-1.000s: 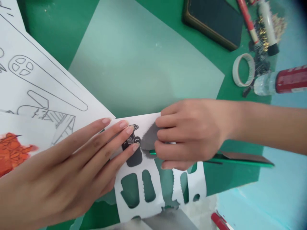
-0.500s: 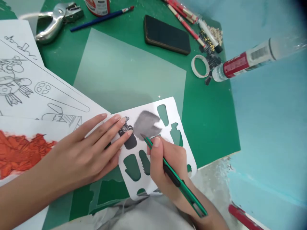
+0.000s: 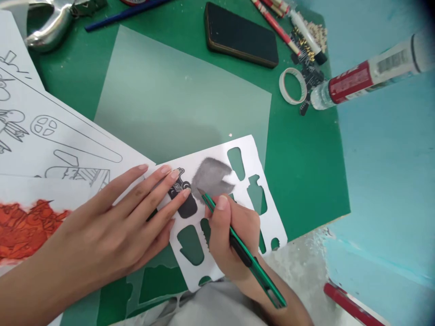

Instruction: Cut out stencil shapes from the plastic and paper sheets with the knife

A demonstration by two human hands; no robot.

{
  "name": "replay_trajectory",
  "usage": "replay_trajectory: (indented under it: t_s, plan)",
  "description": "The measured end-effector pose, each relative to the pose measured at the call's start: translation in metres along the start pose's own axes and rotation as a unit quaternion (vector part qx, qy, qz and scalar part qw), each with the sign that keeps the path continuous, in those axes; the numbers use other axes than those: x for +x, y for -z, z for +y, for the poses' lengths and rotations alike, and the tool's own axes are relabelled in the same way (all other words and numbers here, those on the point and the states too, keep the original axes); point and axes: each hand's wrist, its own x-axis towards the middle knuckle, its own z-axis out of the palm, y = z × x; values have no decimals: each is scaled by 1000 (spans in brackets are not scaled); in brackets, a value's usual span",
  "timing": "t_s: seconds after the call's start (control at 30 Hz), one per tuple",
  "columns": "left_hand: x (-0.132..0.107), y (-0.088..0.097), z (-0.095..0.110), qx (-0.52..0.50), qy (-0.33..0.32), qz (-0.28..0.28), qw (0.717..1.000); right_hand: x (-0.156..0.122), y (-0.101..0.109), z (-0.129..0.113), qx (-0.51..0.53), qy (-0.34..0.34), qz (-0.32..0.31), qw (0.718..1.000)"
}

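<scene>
My right hand [image 3: 238,235] grips a green and black craft knife [image 3: 244,256] like a pen. The blade tip touches a white sheet [image 3: 241,192] at the lower left of a soft grey printed patch [image 3: 210,174]. Several shaped holes are cut through this sheet, and the green table shows through them. My left hand [image 3: 125,217] lies flat, fingers stretched out, its fingertips on the sheet's left part beside a dark printed figure [image 3: 186,206]. The fingers cover some of that figure.
A translucent sheet [image 3: 183,99] lies behind. Beyond are a phone [image 3: 241,34], tape roll [image 3: 282,86], bottle with a red label [image 3: 350,83], blue brush [image 3: 122,16] and metal hole punch [image 3: 50,34]. Line drawings [image 3: 81,136] and orange-coloured paper [image 3: 30,231] lie left.
The view has shifted slightly, so objects at the back sit higher in the picture. The blade tip stays near the same edge of the grey patch; both hands keep their hold.
</scene>
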Motion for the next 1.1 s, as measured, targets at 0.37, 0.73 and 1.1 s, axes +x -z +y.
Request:
replay_trajectory:
  t_s: [0.37,0.73,1.1]
  plan:
    - [5,6,-3,2,10,-17,1000,10,50,56,38,348,-151,924]
    - [6,7,-2,-3,23,-17,1000,7,37,70,23,391,-139,909]
    - [11,7,0,0,26,-2,1000,8,40,69,9,384,-151,911]
